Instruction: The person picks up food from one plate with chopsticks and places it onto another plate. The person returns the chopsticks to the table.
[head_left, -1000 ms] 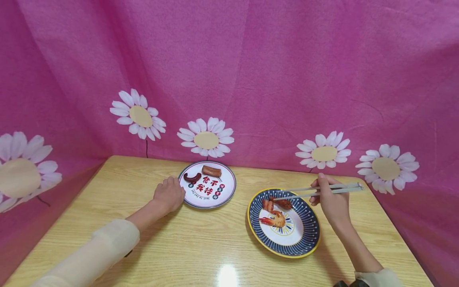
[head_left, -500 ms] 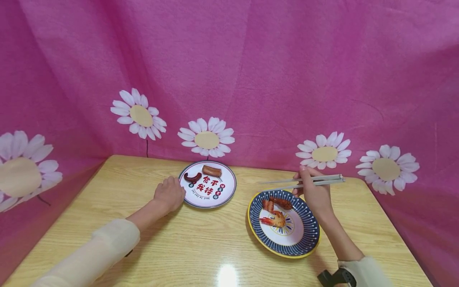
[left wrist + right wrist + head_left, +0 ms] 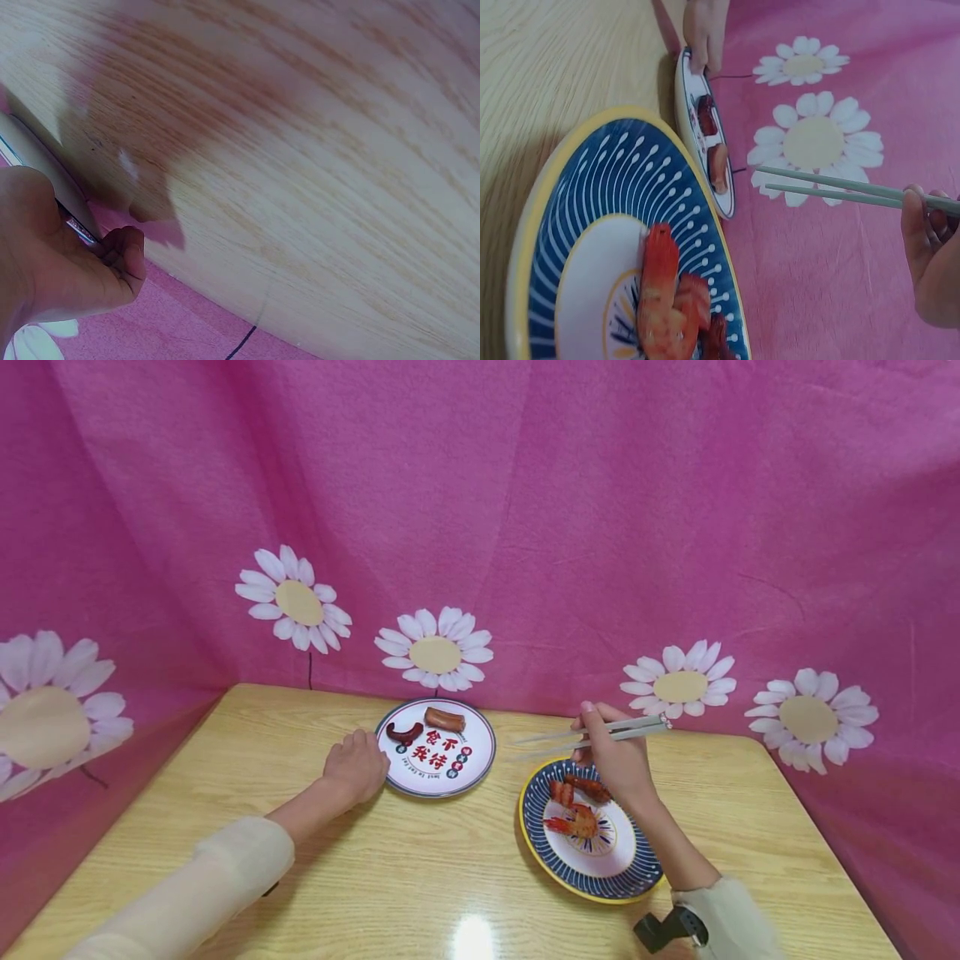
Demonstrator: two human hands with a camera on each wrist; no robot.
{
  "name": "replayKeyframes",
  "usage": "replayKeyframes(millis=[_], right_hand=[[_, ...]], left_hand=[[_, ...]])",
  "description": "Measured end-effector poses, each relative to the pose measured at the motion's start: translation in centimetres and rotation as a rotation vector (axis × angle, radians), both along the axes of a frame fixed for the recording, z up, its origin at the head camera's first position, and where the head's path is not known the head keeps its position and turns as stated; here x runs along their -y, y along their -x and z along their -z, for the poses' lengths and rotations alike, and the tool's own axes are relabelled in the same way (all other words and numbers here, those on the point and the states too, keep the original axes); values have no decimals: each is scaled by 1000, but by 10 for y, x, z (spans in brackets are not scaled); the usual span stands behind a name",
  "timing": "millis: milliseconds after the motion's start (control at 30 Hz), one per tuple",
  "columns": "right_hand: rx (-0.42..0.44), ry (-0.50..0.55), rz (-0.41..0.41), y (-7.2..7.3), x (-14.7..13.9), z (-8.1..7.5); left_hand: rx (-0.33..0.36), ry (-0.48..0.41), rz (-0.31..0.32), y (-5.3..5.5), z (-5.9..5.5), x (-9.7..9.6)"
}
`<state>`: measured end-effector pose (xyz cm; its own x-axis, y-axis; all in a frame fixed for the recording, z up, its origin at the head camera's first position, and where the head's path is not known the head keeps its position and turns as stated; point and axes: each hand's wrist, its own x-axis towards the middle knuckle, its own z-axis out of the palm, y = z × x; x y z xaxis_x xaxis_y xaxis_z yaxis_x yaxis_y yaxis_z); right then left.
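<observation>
My left hand (image 3: 358, 767) grips the left edge of a small white plate (image 3: 478, 737) with red lettering; its curled fingers (image 3: 131, 255) show at the rim in the left wrist view. A dark red curved food piece (image 3: 405, 732) and a brown sausage piece (image 3: 445, 719) lie on that plate. My right hand (image 3: 619, 767) holds a pair of pale chopsticks (image 3: 840, 187). Their tips are apart with nothing between them, in the air between the two plates. Below that hand, a blue-patterned plate (image 3: 603, 864) holds a shrimp (image 3: 660, 300), a reddish meat piece (image 3: 561, 792) and a dark brown piece (image 3: 591, 788).
Both plates stand on a wood-grain table (image 3: 390, 877). A pink cloth (image 3: 525, 527) printed with white daisies hangs behind the table and along its sides. A black strap device (image 3: 667, 931) sits at the right wrist.
My right hand has moved left with the chopsticks, whose tips have left the dark brown piece on the blue-patterned plate. The left hand and the food have stayed in place.
</observation>
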<state>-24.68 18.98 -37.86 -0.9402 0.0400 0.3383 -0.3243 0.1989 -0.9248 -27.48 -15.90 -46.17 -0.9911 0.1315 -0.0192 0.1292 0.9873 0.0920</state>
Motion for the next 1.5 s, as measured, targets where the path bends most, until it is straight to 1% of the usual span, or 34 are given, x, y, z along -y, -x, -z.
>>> replayKeyframes(millis=[200,533,733,1067,1167,1300,1400,1500], right_hand=[[23,-5,-14,3,14,-3],[40,57,-47,12,32,1],[62,29,-57,15,41,4],[47,24,-111,19,61,7],[64,34,-122,21,68,7],[54,17,-127,23,74,9],[14,-16,-128,24,76,10],[-8,-44,-125,26,77,11]], left_hand=[[-12,-10,0,-1,0,0],[-5,-10,1,-1,-1,0],[-5,-4,-1,0,0,0],[-2,9,-1,1,1,0],[-7,15,4,1,2,0],[-4,12,0,0,2,0],[-5,7,-2,0,2,0],[-13,4,3,1,2,0]])
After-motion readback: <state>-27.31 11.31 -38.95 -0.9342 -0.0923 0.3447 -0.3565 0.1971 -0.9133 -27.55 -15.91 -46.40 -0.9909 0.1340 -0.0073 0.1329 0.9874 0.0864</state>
